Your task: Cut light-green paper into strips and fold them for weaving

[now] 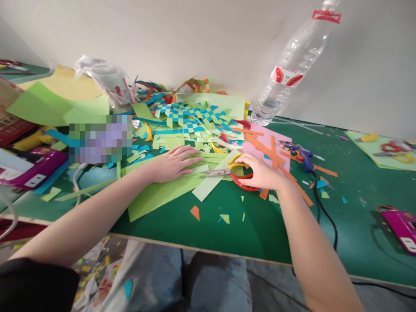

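Note:
My left hand (173, 164) lies flat with fingers spread on green paper (146, 200) and some narrow strips. In my right hand (258, 173) are scissors (221, 172) with red and yellow handles, their blades pointing left toward my left fingers. The blades look closed and rest over a pale green strip (208, 186). Just beyond both hands is a heap of woven blue and green paper strips (185, 116). A pink sheet (269, 141) with orange strips (276, 158) lies past my right hand.
A clear plastic bottle (289, 65) stands at the back. To the right are a blue glue gun (305, 159) with a black cord, more scissors (394, 151) and a magenta box (401, 227). A wrapped cup (112, 84) and another magenta box (45, 167) sit left.

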Demonstrator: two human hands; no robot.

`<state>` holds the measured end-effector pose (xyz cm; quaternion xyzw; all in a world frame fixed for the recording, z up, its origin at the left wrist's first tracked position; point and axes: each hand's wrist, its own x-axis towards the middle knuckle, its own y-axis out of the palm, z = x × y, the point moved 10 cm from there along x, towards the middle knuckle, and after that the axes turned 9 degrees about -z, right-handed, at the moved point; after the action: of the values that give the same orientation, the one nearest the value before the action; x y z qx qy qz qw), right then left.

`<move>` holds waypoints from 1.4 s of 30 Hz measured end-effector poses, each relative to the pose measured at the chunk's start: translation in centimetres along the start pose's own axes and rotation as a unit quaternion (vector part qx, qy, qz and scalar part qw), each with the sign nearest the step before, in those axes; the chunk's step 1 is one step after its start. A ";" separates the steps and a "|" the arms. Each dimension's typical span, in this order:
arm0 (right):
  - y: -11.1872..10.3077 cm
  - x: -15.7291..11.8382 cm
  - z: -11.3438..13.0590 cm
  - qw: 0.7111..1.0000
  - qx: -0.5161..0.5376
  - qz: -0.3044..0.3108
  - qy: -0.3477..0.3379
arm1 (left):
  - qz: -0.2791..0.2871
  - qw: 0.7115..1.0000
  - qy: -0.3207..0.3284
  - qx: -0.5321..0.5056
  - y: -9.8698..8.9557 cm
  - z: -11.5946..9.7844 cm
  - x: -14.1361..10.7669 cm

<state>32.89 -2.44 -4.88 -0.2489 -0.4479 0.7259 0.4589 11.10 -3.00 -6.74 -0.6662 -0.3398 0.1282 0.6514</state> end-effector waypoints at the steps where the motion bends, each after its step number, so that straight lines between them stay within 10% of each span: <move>1: -0.1 0.0 0.2 1.000 0.000 -0.003 -0.002 | -0.003 1.000 0.000 -0.001 0.0 -0.2 0.1; 11: -0.2 0.2 1.2 0.999 0.018 -0.017 -0.039 | -0.038 0.998 0.047 -0.036 -0.6 -2.9 1.1; 42: 0.4 0.0 1.4 0.998 -0.016 -0.008 -0.052 | -0.009 0.999 0.017 -0.032 0.2 -2.2 0.8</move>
<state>31.63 -3.08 -4.53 -0.2145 -0.4847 0.7268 0.4368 13.09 -4.18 -6.44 -0.6858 -0.3383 0.0997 0.6366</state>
